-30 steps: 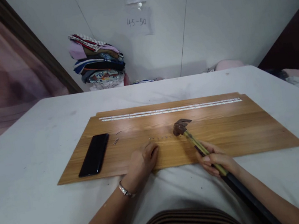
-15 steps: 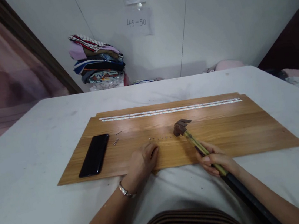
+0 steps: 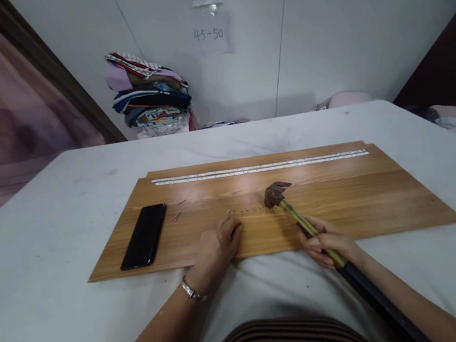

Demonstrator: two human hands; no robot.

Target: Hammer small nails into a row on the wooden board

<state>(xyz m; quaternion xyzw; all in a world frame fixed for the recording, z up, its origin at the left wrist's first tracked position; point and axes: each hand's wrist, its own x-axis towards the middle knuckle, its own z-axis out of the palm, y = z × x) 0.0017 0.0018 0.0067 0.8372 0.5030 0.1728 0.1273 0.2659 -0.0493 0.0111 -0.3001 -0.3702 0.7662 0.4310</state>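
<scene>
My right hand [image 3: 328, 241] is closed around the handle of a claw hammer [image 3: 301, 220]. The hammer's rusty head is over the brown wooden board [image 3: 364, 196], its claw pointing away to the right. A row of small nail heads [image 3: 247, 210] shows on the board, running left from the hammer head. Resting on the board just nearer than that row, my left hand [image 3: 220, 242] has its fingers curled closed; their inner side is hidden. A few loose nails [image 3: 177, 215] lie farther left.
A black phone [image 3: 143, 237] lies at the board's left end. Two white measuring strips [image 3: 259, 167] run along its far side. The board rests on a white table [image 3: 48, 232]. Behind it are a stack of folded fabrics [image 3: 152, 94] and a wall with paper notes [image 3: 210, 33].
</scene>
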